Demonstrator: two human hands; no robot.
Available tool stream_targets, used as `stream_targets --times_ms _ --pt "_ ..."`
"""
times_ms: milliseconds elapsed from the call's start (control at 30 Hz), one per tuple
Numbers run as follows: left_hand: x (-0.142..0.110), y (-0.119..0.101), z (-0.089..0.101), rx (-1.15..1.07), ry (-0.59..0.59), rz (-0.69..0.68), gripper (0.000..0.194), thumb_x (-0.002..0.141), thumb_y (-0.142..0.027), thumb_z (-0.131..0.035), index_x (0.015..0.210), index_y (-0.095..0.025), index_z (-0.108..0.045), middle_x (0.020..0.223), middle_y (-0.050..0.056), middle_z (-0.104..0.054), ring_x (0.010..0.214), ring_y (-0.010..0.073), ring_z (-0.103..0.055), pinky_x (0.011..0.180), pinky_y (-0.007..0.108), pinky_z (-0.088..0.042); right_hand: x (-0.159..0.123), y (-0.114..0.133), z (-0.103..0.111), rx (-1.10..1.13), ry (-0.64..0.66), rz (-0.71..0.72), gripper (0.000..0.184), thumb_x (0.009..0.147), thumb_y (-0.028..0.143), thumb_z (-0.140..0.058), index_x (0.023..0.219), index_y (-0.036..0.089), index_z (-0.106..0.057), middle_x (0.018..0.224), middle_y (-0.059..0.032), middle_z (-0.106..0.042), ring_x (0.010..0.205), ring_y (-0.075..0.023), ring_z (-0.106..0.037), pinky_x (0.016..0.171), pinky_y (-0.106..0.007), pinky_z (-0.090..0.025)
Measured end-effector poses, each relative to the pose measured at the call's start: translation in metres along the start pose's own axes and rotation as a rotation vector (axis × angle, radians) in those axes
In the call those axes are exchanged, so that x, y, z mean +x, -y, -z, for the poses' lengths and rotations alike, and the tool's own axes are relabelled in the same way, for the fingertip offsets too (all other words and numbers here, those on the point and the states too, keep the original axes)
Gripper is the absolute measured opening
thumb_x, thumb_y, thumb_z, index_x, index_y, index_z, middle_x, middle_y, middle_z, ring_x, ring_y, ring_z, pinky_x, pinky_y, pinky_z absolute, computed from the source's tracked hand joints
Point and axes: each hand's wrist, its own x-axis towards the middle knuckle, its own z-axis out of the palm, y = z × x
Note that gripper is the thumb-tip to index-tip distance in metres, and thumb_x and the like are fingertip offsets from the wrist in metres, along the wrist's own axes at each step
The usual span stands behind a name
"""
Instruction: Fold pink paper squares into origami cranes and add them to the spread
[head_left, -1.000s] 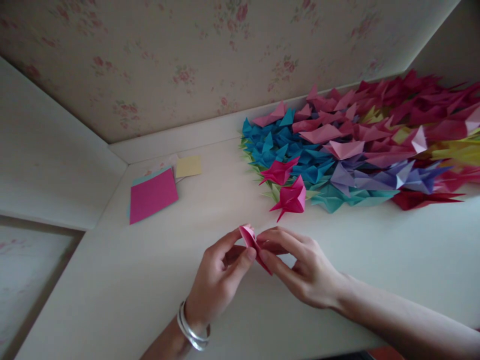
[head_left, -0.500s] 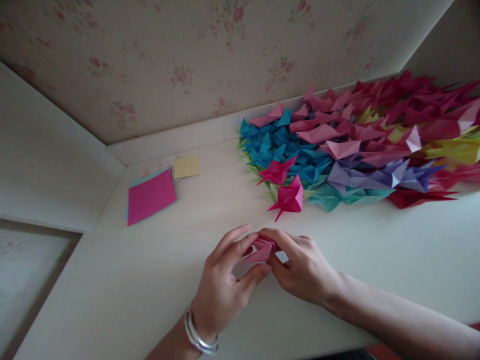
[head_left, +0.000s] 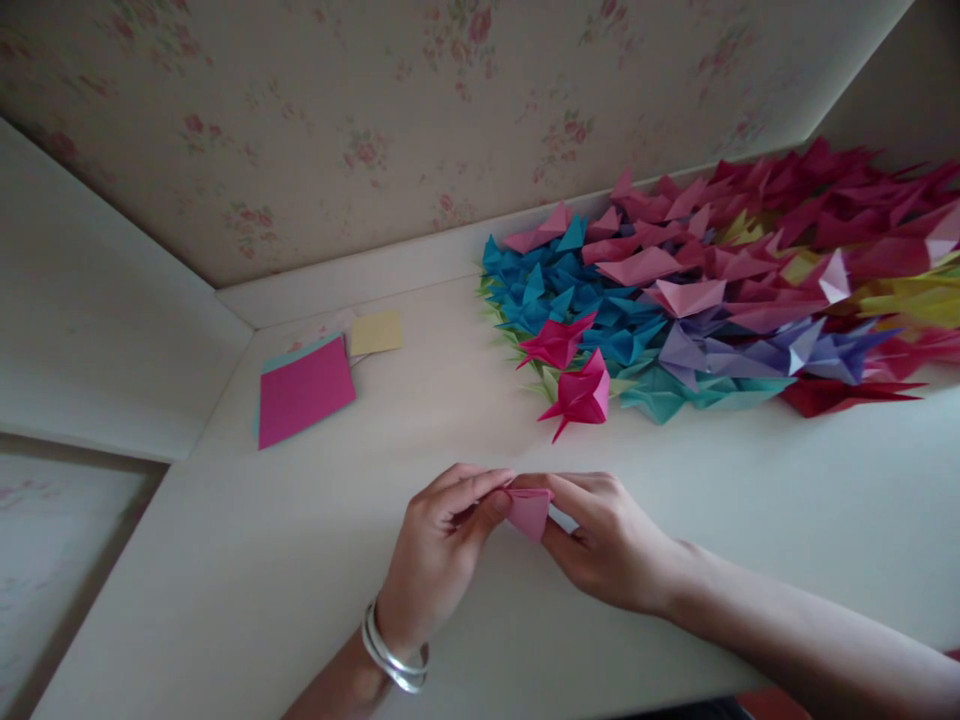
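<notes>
A small piece of folded pink origami paper [head_left: 531,513] is held between my two hands above the white table. My left hand [head_left: 446,545], with silver bangles at the wrist, pinches its left corner between thumb and fingers. On the other side my right hand [head_left: 611,545] grips the right edge, its thumb below and index finger along the top. Parts of the paper are hidden behind the fingers. Just beyond the hands sit two bright pink origami cranes [head_left: 581,393], at the near edge of a heap of folded cranes.
Many folded cranes [head_left: 720,285] in blue, pink, purple, yellow and red spread along the wall at the right. A stack of magenta square paper [head_left: 307,392] lies at the left, with a small yellow sheet [head_left: 376,332] beside it. Floral wallpaper [head_left: 367,150] rises behind the white table [head_left: 247,570].
My left thumb and fingers have closed onto the pink paper, where they were spread before. The paper has turned, showing a flat, pointed flap downward. My right hand stays nearly in place.
</notes>
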Motion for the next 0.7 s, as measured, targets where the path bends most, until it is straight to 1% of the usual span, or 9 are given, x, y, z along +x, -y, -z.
stream_targets --times_ms 33,100,167,233,333,467,533,600,700 --pt "0.001 0.000 0.001 -0.002 0.019 0.005 0.018 0.093 -0.023 -0.063 0.105 -0.023 -0.076 0.097 0.003 -0.073 0.090 0.0140 -0.068 0.081 0.020 -0.053 0.000 0.001 0.001 0.014 0.028 -0.012 0.018 0.089 0.009 -0.048 0.096 0.018 -0.062 0.077 -0.0049 -0.073 0.066 -0.0162 -0.069 0.060 -0.024 -0.052" --pt "0.001 0.002 0.004 -0.027 0.043 0.032 0.017 0.093 -0.024 -0.063 0.103 -0.023 -0.077 0.092 0.003 -0.072 0.080 0.0130 -0.068 0.074 0.020 -0.054 0.001 0.002 0.004 0.042 0.078 -0.030 0.021 0.089 0.007 -0.047 0.098 0.018 -0.062 0.082 -0.0063 -0.074 0.072 -0.0171 -0.071 0.065 -0.024 -0.054" --pt "0.002 0.003 0.006 -0.058 0.034 0.050 0.015 0.091 -0.025 -0.066 0.100 -0.022 -0.077 0.086 0.002 -0.071 0.071 0.0123 -0.067 0.067 0.021 -0.054 0.001 0.004 0.006 0.072 0.107 -0.047 0.023 0.089 0.007 -0.046 0.102 0.018 -0.061 0.088 -0.0071 -0.074 0.076 -0.0175 -0.071 0.067 -0.024 -0.054" --pt "0.002 0.004 0.007 -0.067 0.017 0.042 0.012 0.088 -0.025 -0.069 0.097 -0.022 -0.077 0.082 0.002 -0.071 0.070 0.0129 -0.067 0.065 0.021 -0.054 0.002 0.006 0.009 0.096 0.119 -0.070 0.022 0.090 0.008 -0.046 0.103 0.019 -0.061 0.088 -0.0065 -0.073 0.076 -0.0172 -0.070 0.065 -0.024 -0.054" --pt "0.002 0.005 0.009 -0.057 0.023 0.005 0.011 0.088 -0.023 -0.069 0.095 -0.022 -0.077 0.078 0.001 -0.071 0.070 0.0136 -0.067 0.066 0.022 -0.054 0.003 0.006 0.014 0.117 0.145 -0.101 0.019 0.092 0.009 -0.044 0.095 0.019 -0.060 0.079 -0.0042 -0.070 0.068 -0.0154 -0.066 0.059 -0.022 -0.050" --pt "0.002 0.006 0.010 -0.094 0.044 -0.015 0.011 0.088 -0.019 -0.069 0.094 -0.023 -0.078 0.076 0.001 -0.071 0.068 0.0130 -0.068 0.065 0.022 -0.054 0.003 0.005 0.018 0.110 0.204 -0.113 0.022 0.095 0.009 -0.039 0.087 0.019 -0.056 0.069 -0.0013 -0.064 0.054 -0.0119 -0.055 0.052 -0.021 -0.043" --pt "0.002 0.006 0.009 -0.129 0.041 0.003 0.012 0.087 -0.018 -0.070 0.093 -0.023 -0.078 0.077 0.000 -0.072 0.062 0.0114 -0.068 0.060 0.020 -0.055 0.002 0.004 0.018 0.118 0.194 -0.126 0.021 0.092 0.009 -0.040 0.085 0.018 -0.057 0.069 -0.0016 -0.064 0.054 -0.0117 -0.055 0.052 -0.021 -0.043" --pt "0.001 0.006 0.007 -0.158 0.032 0.021 0.012 0.086 -0.017 -0.070 0.092 -0.024 -0.079 0.078 0.000 -0.073 0.055 0.0092 -0.066 0.054 0.018 -0.054 0.002 0.003 0.016 0.150 0.156 -0.149 0.019 0.087 0.007 -0.044 0.086 0.018 -0.059 0.073 -0.0026 -0.068 0.059 -0.0122 -0.059 0.054 -0.021 -0.045" --pt "0.001 0.005 0.005 -0.169 0.022 0.015 0.013 0.084 -0.016 -0.072 0.090 -0.024 -0.080 0.075 -0.001 -0.073 0.057 0.0089 -0.067 0.056 0.017 -0.053 0.002 0.002 0.014 0.203 0.089 -0.199 0.025 0.079 0.005 -0.049 0.094 0.018 -0.063 0.078 -0.0018 -0.072 0.061 -0.0116 -0.063 0.052 -0.018 -0.045"
